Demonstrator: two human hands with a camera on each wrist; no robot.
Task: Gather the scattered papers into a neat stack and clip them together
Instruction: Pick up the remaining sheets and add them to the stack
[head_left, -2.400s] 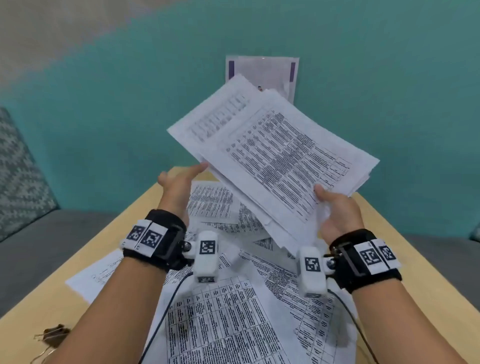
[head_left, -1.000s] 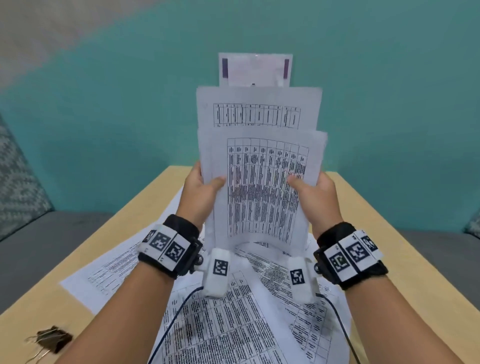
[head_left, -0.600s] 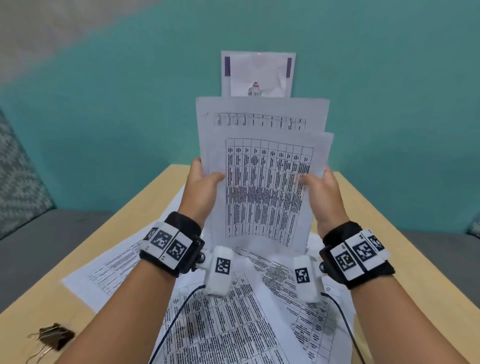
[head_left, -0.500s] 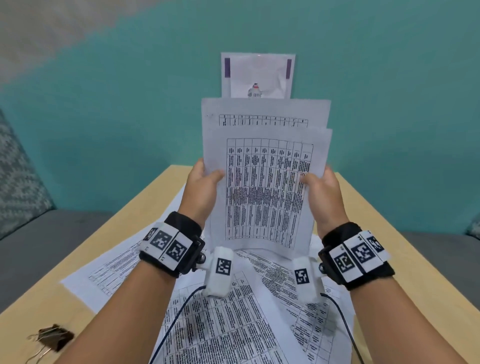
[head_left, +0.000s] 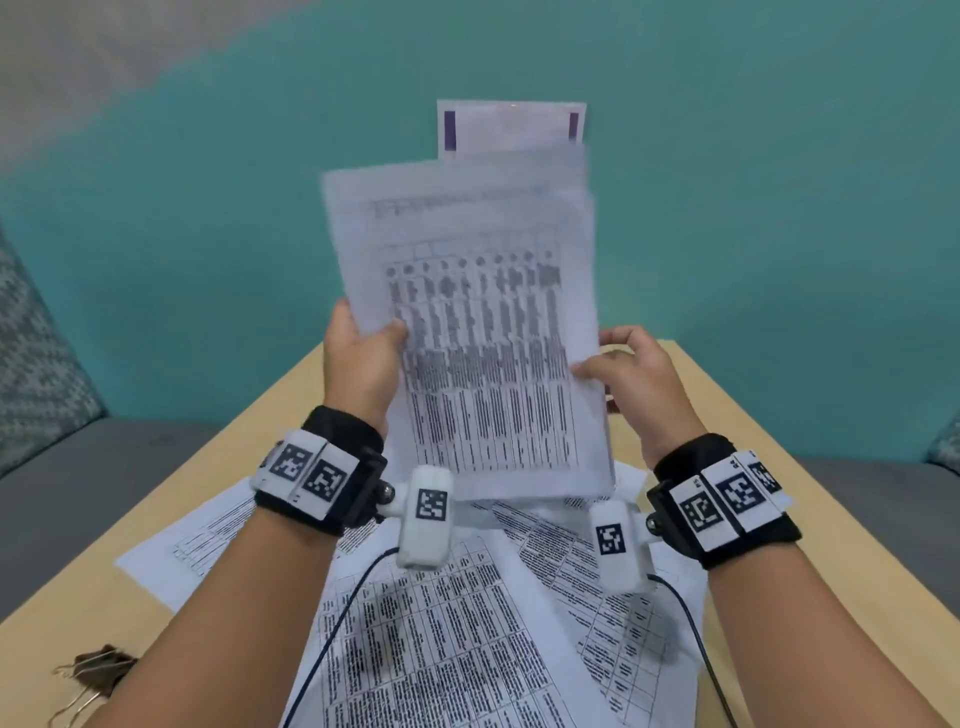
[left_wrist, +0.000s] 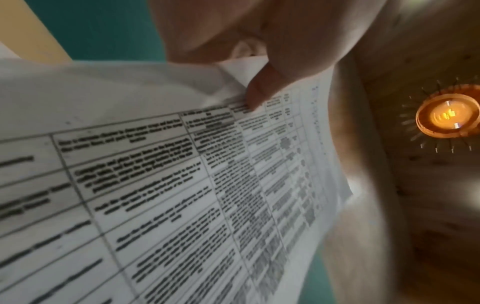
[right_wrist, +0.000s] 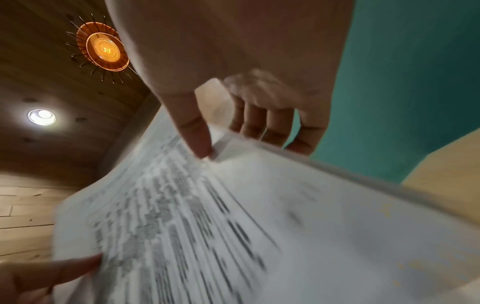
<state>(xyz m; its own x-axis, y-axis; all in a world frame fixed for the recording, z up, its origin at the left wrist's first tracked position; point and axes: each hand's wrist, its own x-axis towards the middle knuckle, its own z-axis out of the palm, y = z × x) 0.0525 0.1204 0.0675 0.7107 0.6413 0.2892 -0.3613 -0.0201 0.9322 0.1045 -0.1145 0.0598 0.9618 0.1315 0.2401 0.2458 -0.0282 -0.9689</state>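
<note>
A bundle of printed table sheets (head_left: 483, 332) stands upright above the table, blurred and tilted slightly left. My left hand (head_left: 363, 358) grips its left edge, thumb on the front. My right hand (head_left: 628, 374) holds the right edge, thumb (right_wrist: 197, 131) on the front and fingers curled behind. The left wrist view shows my thumb (left_wrist: 262, 86) pinching the sheets (left_wrist: 182, 185); the right wrist view shows the bundle (right_wrist: 233, 216) too. More loose papers (head_left: 457, 649) lie scattered on the wooden table (head_left: 769, 467). A dark binder clip (head_left: 98, 670) lies at the near left.
A teal wall (head_left: 753, 208) rises behind the table, with a white sheet with purple bars (head_left: 511, 127) on it. Grey seating (head_left: 104, 467) runs along both sides. Cables (head_left: 332, 634) from the wrist cameras trail over the papers.
The held bundle has lifted off the table and tilted slightly left. The offset between the front and back sheets has shrunk. My right hand has shifted outward on the edge.
</note>
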